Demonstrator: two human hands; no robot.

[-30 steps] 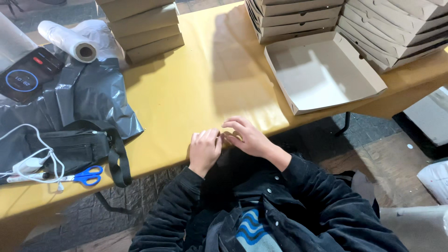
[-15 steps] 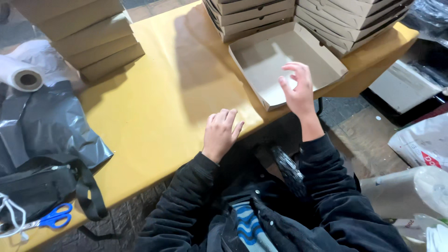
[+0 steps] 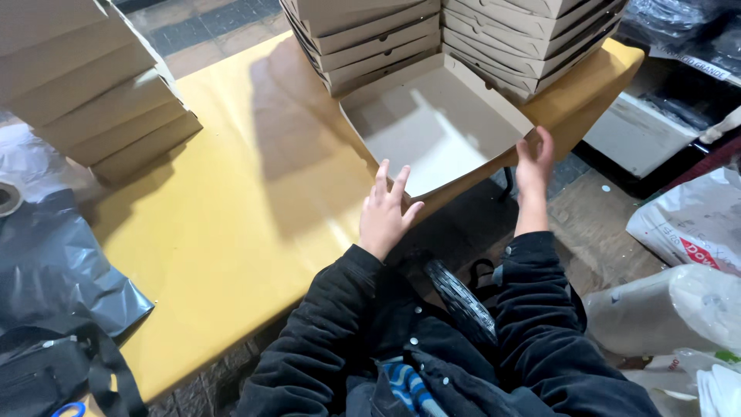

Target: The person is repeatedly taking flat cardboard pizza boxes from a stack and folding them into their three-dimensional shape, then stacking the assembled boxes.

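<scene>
An open, empty cardboard box [image 3: 436,127] is seen on the yellow desk [image 3: 231,201], at 12 o'clock from the hands and just in front of two stacks of closed boxes [image 3: 455,35]. The left hand [image 3: 386,212] is held open with fingers spread at the box's near edge. The right hand [image 3: 534,162] is held open and upright against the box's near right corner; nothing is gripped by either.
</scene>
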